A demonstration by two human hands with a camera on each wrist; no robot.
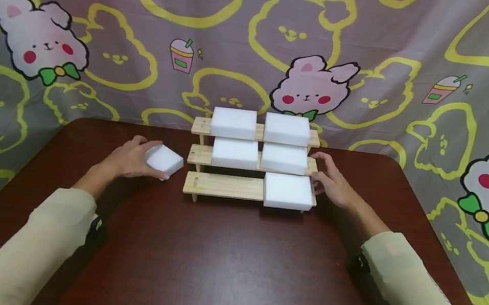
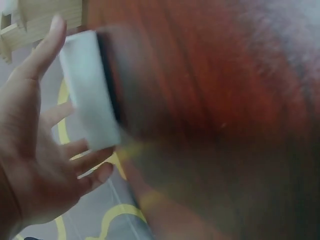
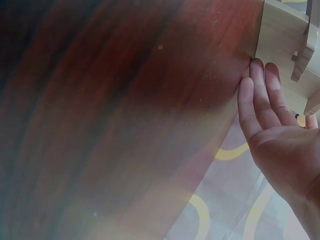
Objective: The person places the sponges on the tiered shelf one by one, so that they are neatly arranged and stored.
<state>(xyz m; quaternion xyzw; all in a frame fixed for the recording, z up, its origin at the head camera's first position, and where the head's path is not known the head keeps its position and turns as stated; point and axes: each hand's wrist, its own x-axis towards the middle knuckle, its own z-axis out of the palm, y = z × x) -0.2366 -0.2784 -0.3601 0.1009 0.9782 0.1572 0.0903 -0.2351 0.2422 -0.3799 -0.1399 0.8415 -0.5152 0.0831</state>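
Note:
In the head view my left hand (image 1: 132,157) holds a white foam block (image 1: 164,161) at the table's left, thumb at its near corner and fingers along the far side. The left wrist view shows this block (image 2: 90,90) between the thumb and the spread fingers of the hand (image 2: 45,135). A three-step wooden rack (image 1: 226,186) stands to the right of the block. My right hand (image 1: 333,182) is at the rack's right end. In the right wrist view the hand (image 3: 285,135) has fairly straight fingers (image 3: 262,100) against the rack's side panel (image 3: 282,45).
Two white blocks (image 1: 233,122) sit on the top step and two (image 1: 284,159) on the middle one. A single block (image 1: 288,192) is on the bottom step's right part. The dark wooden table (image 1: 230,264) ends at a patterned curtain (image 1: 220,51).

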